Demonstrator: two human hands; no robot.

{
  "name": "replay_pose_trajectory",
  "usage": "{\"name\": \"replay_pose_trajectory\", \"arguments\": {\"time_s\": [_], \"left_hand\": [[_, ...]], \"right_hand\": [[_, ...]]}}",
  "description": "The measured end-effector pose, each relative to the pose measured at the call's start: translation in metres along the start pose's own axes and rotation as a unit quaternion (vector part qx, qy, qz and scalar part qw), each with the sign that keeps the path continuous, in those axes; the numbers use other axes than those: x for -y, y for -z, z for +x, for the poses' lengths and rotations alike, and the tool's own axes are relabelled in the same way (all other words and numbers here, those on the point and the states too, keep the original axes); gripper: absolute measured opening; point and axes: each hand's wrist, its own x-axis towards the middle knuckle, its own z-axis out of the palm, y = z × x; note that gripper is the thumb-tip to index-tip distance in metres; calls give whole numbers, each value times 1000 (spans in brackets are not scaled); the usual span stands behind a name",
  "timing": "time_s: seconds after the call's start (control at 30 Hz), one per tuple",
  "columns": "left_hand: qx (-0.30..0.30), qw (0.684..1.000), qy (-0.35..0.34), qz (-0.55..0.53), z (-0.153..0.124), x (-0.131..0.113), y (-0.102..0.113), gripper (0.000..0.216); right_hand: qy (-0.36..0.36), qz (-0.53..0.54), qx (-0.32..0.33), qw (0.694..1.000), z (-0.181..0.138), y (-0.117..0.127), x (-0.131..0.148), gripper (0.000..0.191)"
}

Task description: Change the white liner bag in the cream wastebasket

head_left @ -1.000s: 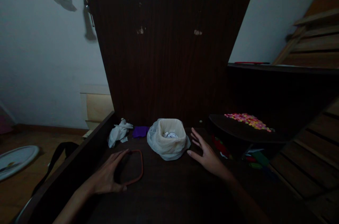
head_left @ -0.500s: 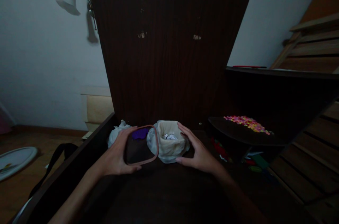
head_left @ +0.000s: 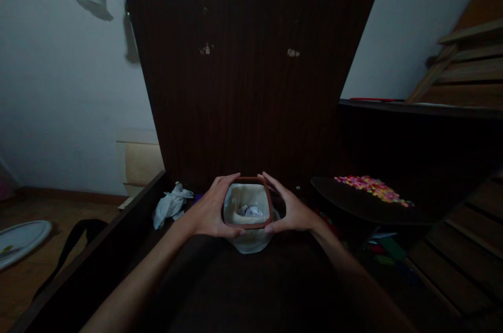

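A squarish brown rim (head_left: 256, 226) surrounds the mouth of a small bin (head_left: 251, 244) lined with a whitish plastic bag. I cannot tell whether the rim is fully seated on it. Crumpled white paper (head_left: 251, 211) lies inside. My left hand (head_left: 210, 211) grips the rim's left side, thumb along the front and fingers at the back. On the opposite side, my right hand (head_left: 293, 211) has its fingertips at the back corner and its thumb at the front corner, closed on the rim.
A crumpled white plastic bag (head_left: 171, 204) lies left of the bin, beside a partly hidden purple item (head_left: 197, 198). A tall dark board (head_left: 243, 97) rises behind. To the right, a dark shelf (head_left: 338, 196) bears a pile of small pink and yellow pieces (head_left: 373, 188).
My left hand has carried the rim rightward from beside the bin to over its mouth. My right hand has gone from the bin's edge to the rim's right side.
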Motion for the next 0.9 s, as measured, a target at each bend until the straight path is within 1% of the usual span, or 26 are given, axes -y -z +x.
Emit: {"name": "replay_pose_trajectory", "arguments": {"time_s": [0.17, 0.33, 0.53, 0.73, 0.77, 0.9], "left_hand": [[1, 999, 15, -39, 13, 19, -17, 121], [8, 997, 37, -73, 17, 33, -32, 120], [7, 995, 47, -91, 18, 39, -44, 119], [12, 992, 54, -112, 14, 43, -52, 117], [15, 991, 54, -121, 12, 44, -52, 113], [24, 986, 55, -154, 8, 47, -53, 87]], "right_hand": [[-15, 23, 6, 1000, 5, 4, -27, 132], [-31, 41, 13, 999, 5, 4, -47, 130], [-42, 53, 10, 998, 2, 4, -59, 129], [-50, 77, 21, 996, -2, 3, -65, 127], [-49, 78, 21, 995, -3, 2, -65, 126], [-46, 79, 20, 996, -3, 3, -65, 125]]}}
